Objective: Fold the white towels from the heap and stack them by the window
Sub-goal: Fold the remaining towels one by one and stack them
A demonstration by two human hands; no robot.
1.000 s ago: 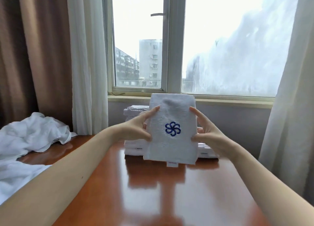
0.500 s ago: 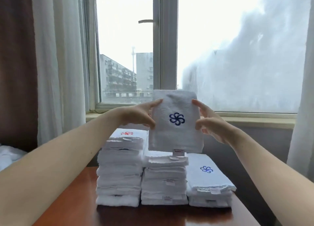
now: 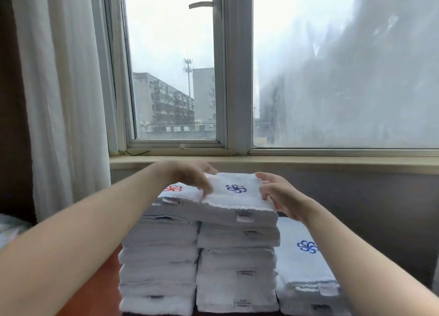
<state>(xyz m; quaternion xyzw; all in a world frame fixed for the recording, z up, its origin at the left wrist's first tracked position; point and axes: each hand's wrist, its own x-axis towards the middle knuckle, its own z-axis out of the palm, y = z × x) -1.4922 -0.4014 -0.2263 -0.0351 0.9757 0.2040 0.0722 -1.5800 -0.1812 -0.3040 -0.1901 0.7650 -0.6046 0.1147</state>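
Head view, left hand (image 3: pixel 190 176) and right hand (image 3: pixel 279 193) apparently pinching plush folded towel (image 3: pixel 237 201), atop squared stack (image 3: pixel 237 263).

I can read no text on my feed. Signs logged:
- blue pinwheel emblem (image 3: pixel 236 188), stitched on middle top towel (image 3: pixel 237 202)
- red pinwheel emblem (image 3: pixel 174 188), on left top towel (image 3: pixel 188 195)
- second blue emblem (image 3: pixel 307 246), on right top towel (image 3: pixel 297 265)
- sewn tags (image 3: pixel 242 217) on folded edges, print too blurred to read

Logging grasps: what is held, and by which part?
The folded towel atop the middle stack: left hand holds its left edge, right hand its right edge.
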